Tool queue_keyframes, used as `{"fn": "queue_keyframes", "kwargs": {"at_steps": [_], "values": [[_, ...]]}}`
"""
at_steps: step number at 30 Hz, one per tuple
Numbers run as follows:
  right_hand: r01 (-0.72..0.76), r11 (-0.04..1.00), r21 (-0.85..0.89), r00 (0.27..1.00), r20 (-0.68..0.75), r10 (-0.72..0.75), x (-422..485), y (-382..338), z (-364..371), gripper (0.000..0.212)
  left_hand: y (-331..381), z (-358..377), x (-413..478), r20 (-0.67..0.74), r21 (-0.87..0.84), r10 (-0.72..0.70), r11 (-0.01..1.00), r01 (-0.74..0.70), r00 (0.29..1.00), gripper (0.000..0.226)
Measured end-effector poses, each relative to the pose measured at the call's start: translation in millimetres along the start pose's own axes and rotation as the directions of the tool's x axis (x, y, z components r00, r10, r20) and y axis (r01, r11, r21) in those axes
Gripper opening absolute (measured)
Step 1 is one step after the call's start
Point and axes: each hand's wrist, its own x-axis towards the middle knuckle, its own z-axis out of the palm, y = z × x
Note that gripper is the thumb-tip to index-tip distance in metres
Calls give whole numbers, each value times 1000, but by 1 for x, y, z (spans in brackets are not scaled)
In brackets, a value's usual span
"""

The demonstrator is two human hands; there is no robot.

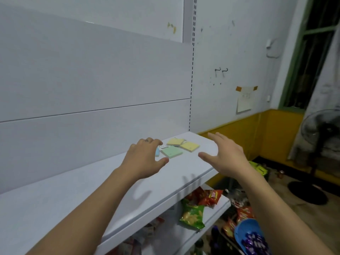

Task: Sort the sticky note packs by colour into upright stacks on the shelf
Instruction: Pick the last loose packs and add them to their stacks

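Sticky note packs lie flat near the far right end of the white shelf [73, 190]: a green pack [172, 152], two yellow packs [175, 142] [189, 146] touching at a corner, and a blue pack [157, 152] mostly hidden behind my left hand. My left hand [145, 159] hovers just left of the green pack, fingers loosely curled and thumb spread, holding nothing. To the right of the packs, my right hand [225, 155] is held over the shelf's front corner, fingers straight and spread, empty.
A white back panel [92, 80] rises behind the shelf. The lower shelf [219, 208] carries snack bags, one green [192, 214] and one red [209, 196]. A blue scoop of wrapped sweets [250, 234] is at lower right. A standing fan [320, 144] is by the wall.
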Motion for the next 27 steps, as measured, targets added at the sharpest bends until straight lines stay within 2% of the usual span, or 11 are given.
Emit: {"fn": "queue_keyframes", "kwargs": {"at_steps": [11,27], "values": [[-88,996,-10,996,8,88,6,22,3,77,10,26,25,41,-22,40,999,-39,998,57],[-142,980,-143,983,100,157,68,-26,48,75,-79,61,72,97,-141,-69,987,82,993,54]]}}
